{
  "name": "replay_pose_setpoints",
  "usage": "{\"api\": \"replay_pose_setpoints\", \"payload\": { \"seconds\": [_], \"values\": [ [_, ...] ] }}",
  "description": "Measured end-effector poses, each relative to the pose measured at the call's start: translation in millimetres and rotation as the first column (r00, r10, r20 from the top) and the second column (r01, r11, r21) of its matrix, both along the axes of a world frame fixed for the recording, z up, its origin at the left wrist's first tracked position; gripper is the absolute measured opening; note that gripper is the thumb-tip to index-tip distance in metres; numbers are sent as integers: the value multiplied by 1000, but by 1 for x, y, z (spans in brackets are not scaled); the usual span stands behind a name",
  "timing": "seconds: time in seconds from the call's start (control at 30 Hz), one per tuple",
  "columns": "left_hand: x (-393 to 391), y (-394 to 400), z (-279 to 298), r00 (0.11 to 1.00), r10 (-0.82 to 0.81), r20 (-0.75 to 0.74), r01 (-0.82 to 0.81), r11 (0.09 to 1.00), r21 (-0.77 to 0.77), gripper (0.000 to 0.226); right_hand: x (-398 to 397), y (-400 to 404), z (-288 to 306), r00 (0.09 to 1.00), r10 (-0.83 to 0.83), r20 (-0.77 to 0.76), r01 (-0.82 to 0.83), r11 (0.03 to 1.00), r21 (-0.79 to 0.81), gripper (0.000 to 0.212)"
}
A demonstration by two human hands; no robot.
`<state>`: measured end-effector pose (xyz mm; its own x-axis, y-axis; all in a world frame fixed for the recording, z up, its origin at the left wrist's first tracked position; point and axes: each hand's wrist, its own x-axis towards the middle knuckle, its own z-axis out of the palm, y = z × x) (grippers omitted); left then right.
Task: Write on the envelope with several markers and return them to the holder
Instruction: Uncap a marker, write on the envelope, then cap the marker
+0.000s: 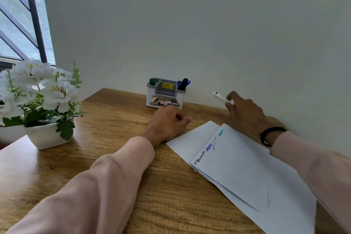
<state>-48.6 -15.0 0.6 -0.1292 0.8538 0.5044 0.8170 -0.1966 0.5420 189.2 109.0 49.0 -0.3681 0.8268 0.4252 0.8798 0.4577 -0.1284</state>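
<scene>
Nearest on the brown wood-grain bench (pixel 114 186) lies the white paper envelope (pixel 247 173), flat and slanted, resting on another white sheet of paper (pixel 191 138) that sticks out along its left edge. A line of handwriting runs along the envelope's upper left edge in black, then blue, then faint grey, then green ink.

Just beyond the paper's far left corner, the left hand (pixel 167 121) rests on the bench with fingers loosely curled; whether it holds anything cannot be told. To the right, past the envelope's far corner, the right hand (pixel 245 112) is raised and grips a white-barrelled marker (pixel 221 98), its tip pointing up and left. A black band (pixel 271 136) circles that wrist, and both arms wear pale pink sleeves (pixel 106 186).

At the left, a white ceramic pot (pixel 47 135) holds white flowers with green leaves (pixel 43 89).

Farthest, against the pale wall (pixel 190 34), stands the white-and-grey plastic holder (pixel 165 95). Its left compartment holds a green-capped marker (pixel 152 81); its right compartment holds blue markers (pixel 179 84) and a black marker (pixel 183 83).
</scene>
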Motion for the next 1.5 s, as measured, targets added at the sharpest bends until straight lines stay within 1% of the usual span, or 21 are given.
{"api": "replay_pose_setpoints", "payload": {
  "seconds": [0.07, 0.13, 0.17, 0.23, 0.27, 0.3, 0.37, 0.4, 0.47, 0.57, 0.67, 0.77, 0.8, 0.93, 1.0, 1.1, 1.2, 1.3, 1.5],
  "values": [
    [1, -1, -1, 999, 7, -37, -4, 998, 58, 34, 2, -21, 2, 975, 120, -188, -125, 992, -17, 16],
    [4, -2, 0, 999, 12, -44, -7, 994, 112, 29, 4, -41, 2, 908, 225, -353, -250, 968, -27, 20],
    [6, -3, 2, 1000, 11, -18, -8, 991, 135, 27, 5, -50, 1, 866, 255, -430, -302, 953, -42, 26],
    [11, -5, 6, 996, -15, 91, 0, 988, 155, 27, 6, -67, -2, 762, 279, -584, -394, 916, -78, 30],
    [14, -6, 9, 984, -46, 170, 20, 988, 151, 28, 6, -75, -4, 712, 288, -641, -433, 898, -78, 26],
    [18, -8, 13, 963, -85, 258, 50, 989, 138, 29, 7, -82, -5, 672, 303, -676, -460, 886, -60, 21],
    [27, -11, 19, 895, -152, 419, 123, 988, 94, 33, 9, -92, -6, 640, 337, -691, -470, 883, -4, 12],
    [32, -13, 22, 868, -170, 466, 154, 985, 74, 35, 9, -93, -5, 639, 348, -686, -470, 883, 9, 10],
    [39, -14, 26, 852, -197, 486, 199, 979, 47, 39, 10, -93, -5, 642, 372, -670, -498, 867, 5, 10],
    [47, -17, 29, 821, -281, 497, 290, 955, 62, 37, 17, -92, -5, 691, 425, -584, -538, 843, -23, 23],
    [52, -21, 28, 809, -332, 485, 343, 937, 70, 38, 22, -91, -8, 777, 479, -408, -519, 854, 14, 29],
    [57, -23, 23, 820, -324, 472, 332, 941, 70, 28, 22, -93, -11, 841, 505, -193, -490, 863, 122, 29],
    [57, -23, 22, 822, -319, 472, 326, 943, 70, 25, 21, -94, -11, 850, 506, -146, -488, 861, 144, 29],
    [56, -24, 21, 832, -313, 458, 326, 944, 53, 22, 22, -92, -11, 860, 501, -97, -492, 865, 103, 37],
    [56, -25, 20, 837, -306, 454, 324, 945, 40, 22, 23, -90, -12, 867, 492, -78, -486, 870, 89, 34],
    [57, -27, 21, 811, -312, 495, 348, 937, 21, 29, 24, -90, -15, 858, 511, -48, -503, 856, 122, 24],
    [55, -26, 21, 822, -301, 485, 330, 944, 26, 20, 24, -90, -17, 864, 503, -29, -491, 854, 168, 21],
    [53, -25, 23, 822, -304, 482, 324, 945, 43, 15, 23, -89, -19, 871, 490, -32, -473, 856, 208, 24],
    [52, -25, 22, 822, -308, 479, 327, 944, 46, 15, 24, -91, -16, 836, 548, -2, -536, 818, 209, 31]
  ]
}}
